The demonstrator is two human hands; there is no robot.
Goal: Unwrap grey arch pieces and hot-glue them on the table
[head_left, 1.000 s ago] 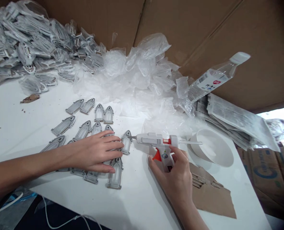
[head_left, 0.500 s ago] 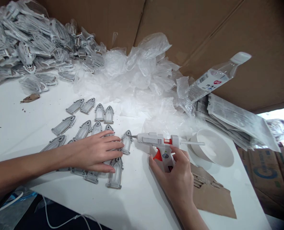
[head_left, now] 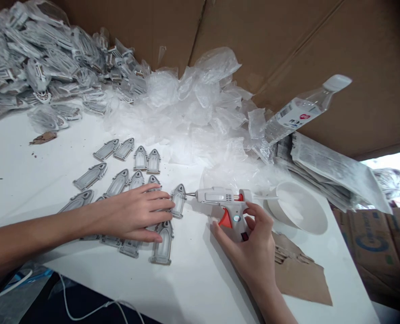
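Observation:
My left hand (head_left: 134, 213) lies flat with fingers stretched over several grey arch-shaped pieces (head_left: 119, 180) laid out on the white table (head_left: 17, 180). Its fingertips touch one arch piece (head_left: 179, 200). My right hand (head_left: 254, 245) grips the handle of a white glue gun (head_left: 225, 202) with an orange trigger. The gun's nozzle points left, close to the top of that arch piece. A glue stick pokes out of the gun's back end.
A white bowl (head_left: 299, 208) stands right of the gun, with torn cardboard (head_left: 301, 270) near it. Crumpled clear plastic bags (head_left: 203, 108) lie behind. Bagged grey pieces (head_left: 34, 67) pile at the back left. A plastic bottle (head_left: 301, 112) leans over stacked packets (head_left: 331, 171). Cardboard walls surround the table.
The glue gun has tilted and shifted slightly right in my right hand, whose fingers have re-gripped the handle. My left hand has stayed put.

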